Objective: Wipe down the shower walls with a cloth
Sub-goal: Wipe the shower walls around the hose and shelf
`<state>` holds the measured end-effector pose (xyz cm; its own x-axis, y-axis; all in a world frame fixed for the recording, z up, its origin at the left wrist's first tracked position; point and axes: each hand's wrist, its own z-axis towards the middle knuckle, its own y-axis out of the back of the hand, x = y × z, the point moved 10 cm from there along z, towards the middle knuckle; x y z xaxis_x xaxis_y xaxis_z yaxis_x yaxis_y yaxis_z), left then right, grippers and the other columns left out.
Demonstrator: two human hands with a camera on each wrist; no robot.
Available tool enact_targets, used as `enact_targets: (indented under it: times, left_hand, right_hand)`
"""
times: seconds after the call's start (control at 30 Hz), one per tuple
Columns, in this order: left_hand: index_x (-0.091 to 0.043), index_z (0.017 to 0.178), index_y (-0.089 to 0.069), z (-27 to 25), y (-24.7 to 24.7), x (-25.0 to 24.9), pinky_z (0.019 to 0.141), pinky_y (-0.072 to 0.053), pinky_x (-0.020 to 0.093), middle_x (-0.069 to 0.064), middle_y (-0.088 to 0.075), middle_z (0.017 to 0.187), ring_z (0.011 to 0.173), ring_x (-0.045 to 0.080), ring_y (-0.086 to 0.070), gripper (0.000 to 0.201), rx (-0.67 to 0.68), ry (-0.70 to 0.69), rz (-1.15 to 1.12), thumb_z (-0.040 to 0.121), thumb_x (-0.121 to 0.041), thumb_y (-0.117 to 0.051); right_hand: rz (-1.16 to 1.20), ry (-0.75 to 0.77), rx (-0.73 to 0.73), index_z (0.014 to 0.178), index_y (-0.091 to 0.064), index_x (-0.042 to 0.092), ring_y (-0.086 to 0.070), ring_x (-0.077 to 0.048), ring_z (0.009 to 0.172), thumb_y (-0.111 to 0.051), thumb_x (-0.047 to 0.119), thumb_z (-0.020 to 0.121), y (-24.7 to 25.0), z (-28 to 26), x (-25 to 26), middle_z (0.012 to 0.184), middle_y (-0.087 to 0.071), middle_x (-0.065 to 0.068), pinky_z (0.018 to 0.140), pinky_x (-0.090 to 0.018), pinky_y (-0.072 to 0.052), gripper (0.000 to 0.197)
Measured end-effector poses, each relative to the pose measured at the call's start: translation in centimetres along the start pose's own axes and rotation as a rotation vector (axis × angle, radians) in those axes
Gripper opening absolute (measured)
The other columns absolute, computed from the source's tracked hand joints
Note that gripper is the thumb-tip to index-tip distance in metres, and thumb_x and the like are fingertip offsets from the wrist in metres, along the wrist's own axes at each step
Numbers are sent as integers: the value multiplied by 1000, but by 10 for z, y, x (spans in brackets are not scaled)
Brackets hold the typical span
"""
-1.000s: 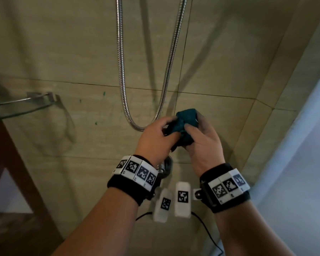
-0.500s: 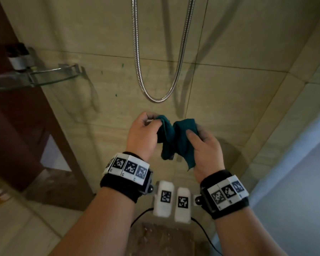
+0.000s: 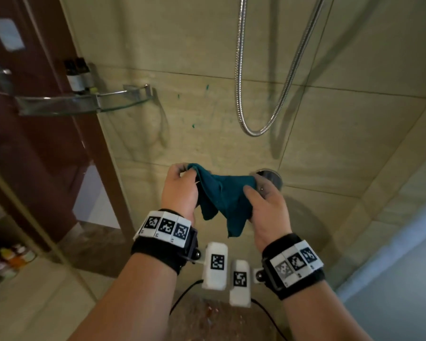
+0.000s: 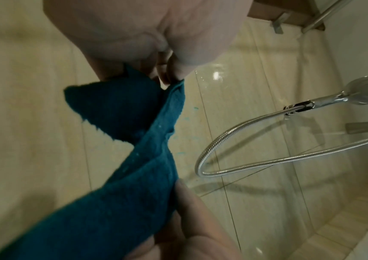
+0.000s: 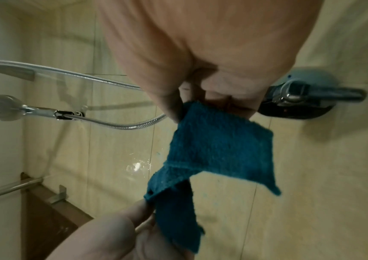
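A dark teal cloth (image 3: 221,195) (image 4: 122,176) (image 5: 218,151) hangs stretched between both hands in front of the beige tiled shower wall (image 3: 207,57). My left hand (image 3: 180,190) pinches its left top corner. My right hand (image 3: 263,203) pinches the right top edge, thumb on the front of the cloth. The lower corners of the cloth hang loose. Small teal marks (image 3: 193,125) dot the wall to the upper left of the hands.
A metal shower hose (image 3: 256,129) loops down the wall above the hands, with the shower head (image 4: 365,89) higher up. A chrome tap (image 5: 301,95) is behind my right hand. A glass corner shelf (image 3: 84,104) with small bottles and a brown door frame (image 3: 59,143) stand at left.
The cloth went from a bunched wad to spread out between the hands, which moved apart. The view has swung left and down, showing more of the shelf and door.
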<state>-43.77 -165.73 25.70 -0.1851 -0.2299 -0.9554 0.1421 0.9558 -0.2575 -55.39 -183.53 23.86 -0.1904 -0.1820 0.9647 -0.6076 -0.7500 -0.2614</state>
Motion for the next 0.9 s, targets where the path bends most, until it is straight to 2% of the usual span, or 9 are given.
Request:
enact_targets:
  times: [0.07, 0.17, 0.27, 0.4, 0.57, 0.63, 0.73, 0.83, 0.9]
  left_hand:
    - [-29, 98, -63, 15, 14, -18, 86, -60, 56, 14, -77, 105, 98, 35, -74, 9, 37, -26, 59, 93, -28, -55]
    - [-27, 92, -64, 39, 40, -49, 83, -58, 51, 15, -74, 102, 93, 34, -72, 6, 67, -94, 97, 91, -26, -59]
    - [-30, 79, -62, 61, 63, -66, 86, -56, 53, 7, -68, 88, 89, 32, -68, 10, 110, -129, 81, 88, -26, -64]
    - [-33, 76, -64, 76, 81, -72, 97, -53, 67, 13, -68, 93, 104, 43, -68, 4, 160, -144, 78, 76, -37, -65]
    - [-36, 75, -68, 79, 79, -74, 96, -53, 67, 9, -69, 93, 102, 40, -69, 6, 229, -148, 68, 79, -32, -66]
    - [-36, 74, -70, 79, 75, -74, 93, -55, 66, 8, -72, 90, 94, 37, -70, 10, 251, -156, 71, 81, -29, -67]
    - [-32, 74, -73, 78, 65, -77, 93, -57, 63, 6, -72, 87, 89, 31, -69, 5, 292, -175, 96, 77, -29, -70]
    - [-30, 75, -76, 79, 57, -80, 95, -58, 58, 4, -75, 86, 89, 29, -72, 14, 317, -197, 132, 82, -18, -74]
    - [-31, 77, -78, 79, 52, -80, 94, -60, 53, 5, -77, 88, 94, 30, -74, 12, 320, -227, 163, 78, -19, -76]
  right_hand:
    - [6, -1, -14, 141, -55, 27, -75, -21, 101, -60, 11, 102, -25, 2, -3, 106, -77, -2, 91, -45, -60, 42]
    - [-18, 7, -8, 144, -50, 31, -75, -23, 98, -60, 11, 102, -75, 0, -11, 107, -77, -7, 88, -45, -61, 48]
    - [-97, 36, -48, 149, -46, 35, -74, -18, 101, -63, 14, 99, -113, 1, -27, 111, -74, 3, 94, -48, -59, 57]
    - [-257, 14, -77, 147, -43, 50, -63, -10, 118, -70, 51, 81, -139, -3, -48, 142, -53, 12, 102, -45, -54, 70]
    - [-368, 17, 11, 140, -56, 45, -55, -3, 127, -67, 67, 75, -163, -3, -50, 138, -59, 19, 113, -41, -45, 70]
    - [-346, 40, 67, 141, -58, 38, -55, -2, 129, -68, 64, 76, -173, 0, -44, 139, -62, 18, 115, -41, -43, 71]
    - [-338, 73, 162, 134, -63, 33, -64, -7, 120, -70, 46, 85, -184, 3, -35, 126, -71, 13, 108, -41, -49, 51]
    - [-441, 120, 143, 125, -68, 31, -70, -8, 109, -69, 40, 88, -178, 9, -30, 115, -75, 13, 102, -45, -53, 38]
    - [-513, 151, 109, 117, -72, 28, -71, -6, 102, -66, 31, 95, -170, 14, -27, 107, -76, 13, 98, -45, -55, 23]
